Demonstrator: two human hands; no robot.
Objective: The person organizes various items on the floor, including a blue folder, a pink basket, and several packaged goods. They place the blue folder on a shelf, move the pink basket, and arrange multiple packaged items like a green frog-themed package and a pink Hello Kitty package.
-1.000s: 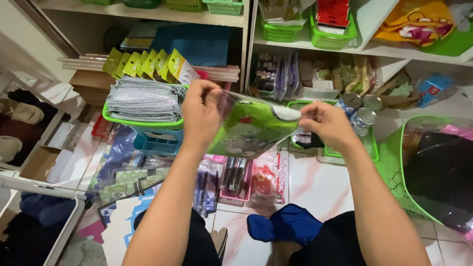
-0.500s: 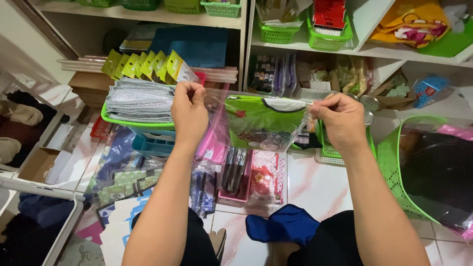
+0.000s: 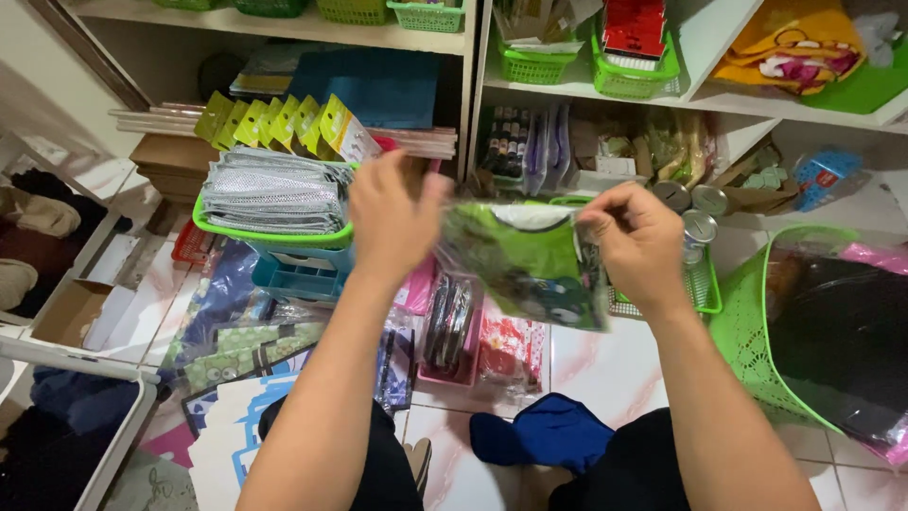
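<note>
Above cluttered pale floor tiles (image 3: 605,364) before stocked shelves (image 3: 473,57), both grips pinch a green packet (image 3: 525,260).

You are holding a green printed packet in a clear plastic sleeve (image 3: 530,260) up in front of the shelves, blurred with motion. Your left hand (image 3: 392,222) is gripping its left edge; your right hand (image 3: 636,241) is pinching its top right corner. Below the packet, a pink tray (image 3: 454,364) of small items is sitting on the tiled floor. Left of your left hand, a green basket (image 3: 270,232) is carrying stacked grey pouches. Metal tins (image 3: 695,213) are standing just beyond your right hand. A large green mesh basket (image 3: 747,322) is sitting at far right.
</note>
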